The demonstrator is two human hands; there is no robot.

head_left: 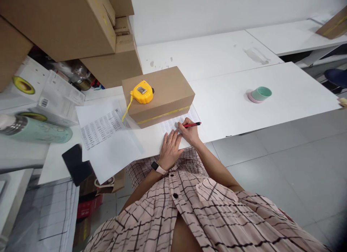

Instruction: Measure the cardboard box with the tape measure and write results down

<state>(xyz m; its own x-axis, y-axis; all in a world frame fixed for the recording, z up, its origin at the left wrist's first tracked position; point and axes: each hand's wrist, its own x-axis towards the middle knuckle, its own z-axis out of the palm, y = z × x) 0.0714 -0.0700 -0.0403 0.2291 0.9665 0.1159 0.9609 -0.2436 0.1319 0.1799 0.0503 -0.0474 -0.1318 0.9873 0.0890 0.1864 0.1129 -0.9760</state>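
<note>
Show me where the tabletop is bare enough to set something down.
Freest: the white table between the taped cardboard box and the mint cup, and the far strip behind the box. Crowded: left of the box, where printed sheets, a black phone and stacked cartons fill it. Right hand with red pen and left hand occupy the near edge.

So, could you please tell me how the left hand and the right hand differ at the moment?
The left hand lies flat and open on the printed sheet; the right hand is curled around a red pen. The left hand's wrist wears a watch; the right hand's wrist is bare. Both rest on that sheet beside the cardboard box.
</note>
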